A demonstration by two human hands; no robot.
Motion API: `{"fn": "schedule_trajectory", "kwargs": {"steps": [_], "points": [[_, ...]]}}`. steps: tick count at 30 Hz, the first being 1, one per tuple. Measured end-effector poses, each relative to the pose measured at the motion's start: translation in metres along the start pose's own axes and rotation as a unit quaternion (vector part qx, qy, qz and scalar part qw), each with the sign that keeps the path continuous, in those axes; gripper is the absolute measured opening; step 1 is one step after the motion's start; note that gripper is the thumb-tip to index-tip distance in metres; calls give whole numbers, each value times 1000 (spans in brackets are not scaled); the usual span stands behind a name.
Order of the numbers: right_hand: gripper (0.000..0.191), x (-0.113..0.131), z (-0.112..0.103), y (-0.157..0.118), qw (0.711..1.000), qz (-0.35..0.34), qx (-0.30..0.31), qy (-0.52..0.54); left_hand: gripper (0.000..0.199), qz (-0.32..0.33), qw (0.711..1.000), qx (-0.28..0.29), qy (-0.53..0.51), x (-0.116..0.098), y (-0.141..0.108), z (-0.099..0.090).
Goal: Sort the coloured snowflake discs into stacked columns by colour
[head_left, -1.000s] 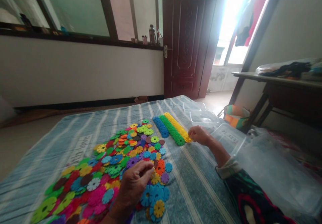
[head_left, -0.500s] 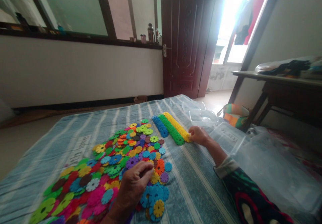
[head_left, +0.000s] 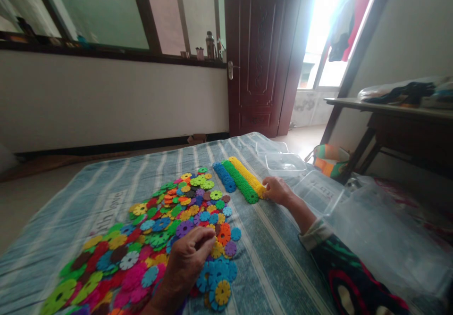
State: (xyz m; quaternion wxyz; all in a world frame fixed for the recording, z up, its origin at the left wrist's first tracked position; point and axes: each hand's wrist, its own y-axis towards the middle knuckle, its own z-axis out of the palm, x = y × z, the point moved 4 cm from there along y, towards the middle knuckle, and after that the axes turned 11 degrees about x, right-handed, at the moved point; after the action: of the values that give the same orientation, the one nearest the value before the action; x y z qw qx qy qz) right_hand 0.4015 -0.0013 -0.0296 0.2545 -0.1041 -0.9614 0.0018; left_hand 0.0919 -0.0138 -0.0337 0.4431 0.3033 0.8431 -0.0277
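Observation:
Flower-shaped plastic discs in many colours form a loose pile point(head_left: 155, 232) on a striped blue-grey cloth. Over its right part is my left hand point(head_left: 193, 253), thumb and fingertips pressed together; what they hold, if anything, is hidden. Beyond the pile lie three rows of overlapping discs: a short blue row point(head_left: 224, 177), a green row point(head_left: 240, 181) and a yellow row point(head_left: 247, 176). My right hand point(head_left: 278, 190) is at the near end of the yellow row, its fingers closed on the discs there.
Clear plastic containers point(head_left: 286, 163) stand at the cloth's far right edge, with a lid point(head_left: 320, 192) nearer. Large clear plastic point(head_left: 392, 244) lies at the right. A dark table point(head_left: 389, 107) stands behind, and a brown door point(head_left: 264, 55) is ahead.

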Motion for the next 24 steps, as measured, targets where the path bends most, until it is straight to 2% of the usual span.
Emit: {"fn": "schedule_trajectory", "kwargs": {"steps": [12,24], "points": [[36,-3,2,2,1000,6,11,-19,16,9,1000,3,13,4,1,0],[40,2,2,0,1000,10,13,-23,17,46,998,3,40,0,0,0]]}}
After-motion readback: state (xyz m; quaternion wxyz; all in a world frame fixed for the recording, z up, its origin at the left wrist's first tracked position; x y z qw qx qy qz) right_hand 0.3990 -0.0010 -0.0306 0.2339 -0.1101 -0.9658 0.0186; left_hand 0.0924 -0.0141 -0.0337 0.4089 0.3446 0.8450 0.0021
